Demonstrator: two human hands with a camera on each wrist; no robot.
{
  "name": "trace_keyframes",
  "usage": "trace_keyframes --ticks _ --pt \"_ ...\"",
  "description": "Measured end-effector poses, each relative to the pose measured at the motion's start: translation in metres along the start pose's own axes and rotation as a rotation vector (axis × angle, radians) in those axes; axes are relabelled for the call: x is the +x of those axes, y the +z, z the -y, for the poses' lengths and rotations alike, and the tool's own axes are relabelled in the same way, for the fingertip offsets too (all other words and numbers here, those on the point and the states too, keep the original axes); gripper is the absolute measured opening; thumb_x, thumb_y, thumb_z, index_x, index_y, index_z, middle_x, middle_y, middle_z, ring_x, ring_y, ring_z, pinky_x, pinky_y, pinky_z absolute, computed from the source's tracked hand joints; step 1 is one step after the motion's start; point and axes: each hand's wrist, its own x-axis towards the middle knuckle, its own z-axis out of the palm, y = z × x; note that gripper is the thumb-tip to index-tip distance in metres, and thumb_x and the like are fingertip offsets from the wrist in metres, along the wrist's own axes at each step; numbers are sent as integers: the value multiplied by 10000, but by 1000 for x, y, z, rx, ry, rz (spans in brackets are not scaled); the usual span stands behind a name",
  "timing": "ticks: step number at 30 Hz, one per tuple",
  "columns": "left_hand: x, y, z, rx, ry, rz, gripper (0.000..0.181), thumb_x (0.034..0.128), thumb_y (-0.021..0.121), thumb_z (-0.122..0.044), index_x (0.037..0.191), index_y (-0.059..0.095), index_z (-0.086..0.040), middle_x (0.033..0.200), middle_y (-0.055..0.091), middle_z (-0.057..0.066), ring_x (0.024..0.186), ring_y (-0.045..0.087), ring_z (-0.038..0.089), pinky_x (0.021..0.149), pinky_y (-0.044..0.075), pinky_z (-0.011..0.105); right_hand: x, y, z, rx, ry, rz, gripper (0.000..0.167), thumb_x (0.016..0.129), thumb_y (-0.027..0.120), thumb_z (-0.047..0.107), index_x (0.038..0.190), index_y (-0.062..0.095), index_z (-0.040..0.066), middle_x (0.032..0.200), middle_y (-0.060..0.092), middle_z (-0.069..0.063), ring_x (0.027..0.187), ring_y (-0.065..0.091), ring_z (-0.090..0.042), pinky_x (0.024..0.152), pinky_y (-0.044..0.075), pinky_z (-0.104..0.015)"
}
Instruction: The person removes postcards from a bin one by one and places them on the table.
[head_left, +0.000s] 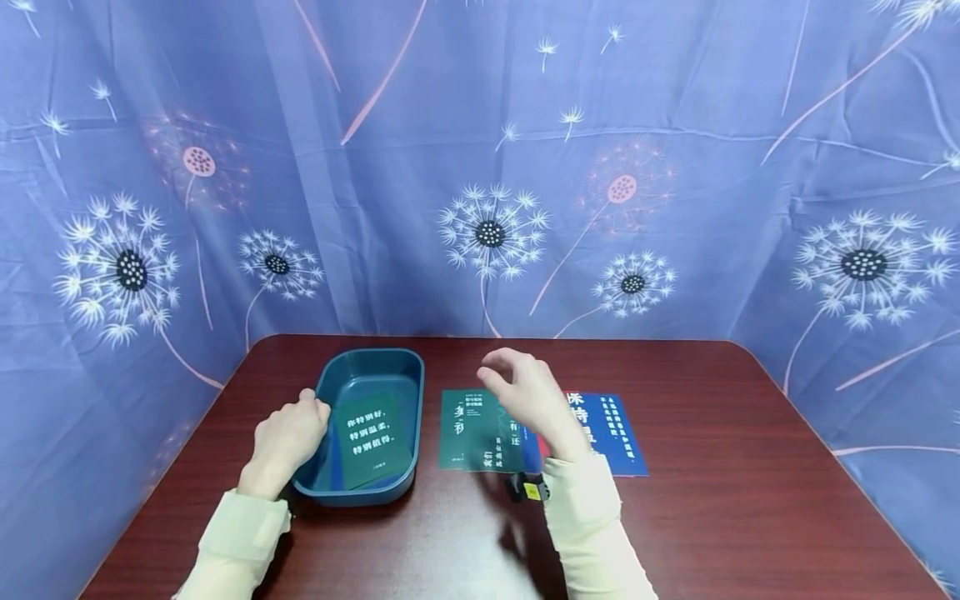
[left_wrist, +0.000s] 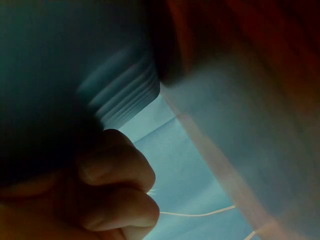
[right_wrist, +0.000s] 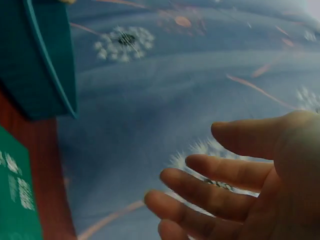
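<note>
At the left of the head view, my left hand (head_left: 288, 437) grips the side rim of a blue-green plastic basin (head_left: 420, 400). Its curled fingers (left_wrist: 120, 172) show against the basin's ribbed wall (left_wrist: 122, 87) in the left wrist view. Inside the basin lies a dark green card (head_left: 372, 462) with white writing, a blue edge showing beneath it. My right hand (head_left: 531, 400) hovers above the table, holding nothing, its fingers loosely extended. Partly hidden below it is a row of overlapping printed cards: green cards (head_left: 452, 450) on the left, blue cards (head_left: 628, 437) on the right, a red sliver between.
Everything stands on a dark red-brown wooden table (head_left: 735, 500). Behind and beside it hangs a blue curtain (head_left: 405, 275) printed with dandelions. A small black device with a yellow label (head_left: 532, 491) sits at my right wrist.
</note>
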Motion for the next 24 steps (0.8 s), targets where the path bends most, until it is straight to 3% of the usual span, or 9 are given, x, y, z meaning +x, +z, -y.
trace_keyframes --ticks 10,24 --pt "-1 0 -3 -1 1 -7 338 1001 352 -237 1020 502 66 847 603 304 713 593 452 633 467 596 2 49 16 -21 -150 124 283 951 633 196 1207 640 75 1169 657 -84 1036 617 -226 902 484 -380" --pt "0 -1 -1 1 -3 -4 330 1002 357 -237 1014 499 60 830 599 295 714 592 456 640 465 602 -5 112 40 -254 -406 171 304 965 600 242 1222 641 86 1162 612 -25 1092 548 -177 947 440 -270"
